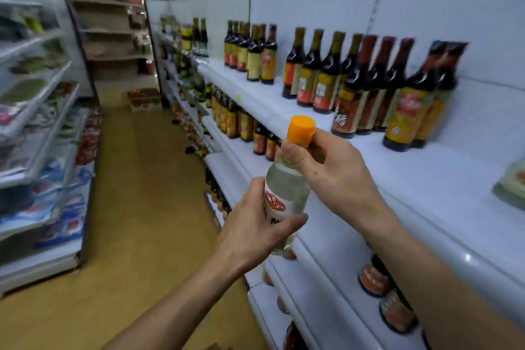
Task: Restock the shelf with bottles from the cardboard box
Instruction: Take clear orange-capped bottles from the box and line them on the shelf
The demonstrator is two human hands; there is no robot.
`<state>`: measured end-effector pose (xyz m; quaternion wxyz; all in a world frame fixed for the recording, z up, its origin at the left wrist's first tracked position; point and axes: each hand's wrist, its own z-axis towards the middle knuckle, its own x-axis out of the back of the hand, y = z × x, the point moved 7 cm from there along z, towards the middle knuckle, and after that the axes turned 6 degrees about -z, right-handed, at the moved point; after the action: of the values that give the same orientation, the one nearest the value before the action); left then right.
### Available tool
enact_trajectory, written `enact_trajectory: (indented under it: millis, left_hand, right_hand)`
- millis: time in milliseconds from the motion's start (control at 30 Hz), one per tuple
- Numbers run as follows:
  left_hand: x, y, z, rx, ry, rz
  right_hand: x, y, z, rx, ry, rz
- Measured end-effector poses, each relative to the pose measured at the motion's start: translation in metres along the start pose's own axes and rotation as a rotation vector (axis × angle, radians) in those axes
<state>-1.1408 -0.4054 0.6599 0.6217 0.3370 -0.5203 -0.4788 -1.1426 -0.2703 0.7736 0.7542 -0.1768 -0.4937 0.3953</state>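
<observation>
The clear bottle (287,187) is held in mid-air in front of the white shelf (426,179), close to its front edge and near the rows of dark bottles (349,94) standing on the top board. It is upright with a slight lean, its orange cap (301,129) uppermost. It looks full of a colourless liquid, so I judge it fairly heavy for its size, with the weight low in the body. Whether it is glass or hard plastic cannot be told from here. Either way the wall looks stiff and smooth, probably slippery where bare, and it should be set down gently in case it is glass. The paper label (274,202) round the body offers the surest hold, and the narrow neck under the cap gives a second one for steering.

Both holds are in use. The left hand (255,233) grips the lower body, fingers curled round the label on the far side and the thumb laid across the near side. The right hand (332,167) pinches the neck just beneath the cap, its fingers bent close about it. Neither hand is spread, and between them the bottle looks securely carried. The cardboard box is not in view. A bare stretch of the shelf lies to the right of the dark bottles and looks a likely place for this one
</observation>
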Motion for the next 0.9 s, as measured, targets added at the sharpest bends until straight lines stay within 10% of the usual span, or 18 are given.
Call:
enact_trajectory:
  millis: [900]
  left_hand:
    - [-0.251,0.219,0.039,-0.252,-0.289,-0.041]
  right_hand:
    - [0.319,0.075,-0.042,-0.064,0.341,-0.210]
